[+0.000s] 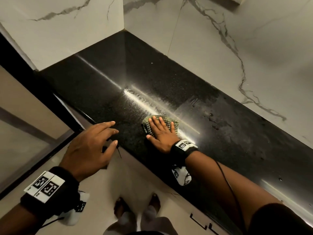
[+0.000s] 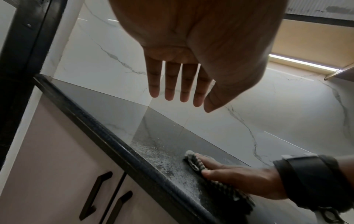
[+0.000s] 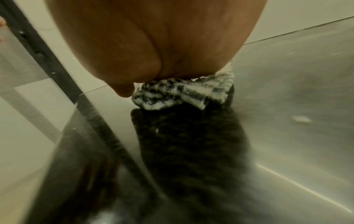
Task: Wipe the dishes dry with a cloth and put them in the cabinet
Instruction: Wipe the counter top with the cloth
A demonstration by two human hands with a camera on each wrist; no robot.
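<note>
A green checked cloth [image 1: 147,123] lies bunched on the black granite counter [image 1: 220,133]. My right hand [image 1: 160,131] presses flat on the cloth with fingers straight and spread. The left wrist view shows the cloth [image 2: 193,160] under that right hand [image 2: 235,177]; the right wrist view shows the cloth [image 3: 184,94] beneath the palm. My left hand [image 1: 94,141] hovers over the counter's front edge, fingers straight and holding nothing; its fingers [image 2: 172,81] show spread in the left wrist view. No dishes are in view.
Marble wall tiles [image 1: 220,39] close off the counter's back and left corner. Water drops [image 1: 213,119] lie on the counter to the right of the cloth. Below the edge are cabinet doors with black handles [image 2: 95,195]. A dark-framed glass panel [image 1: 25,116] stands at left.
</note>
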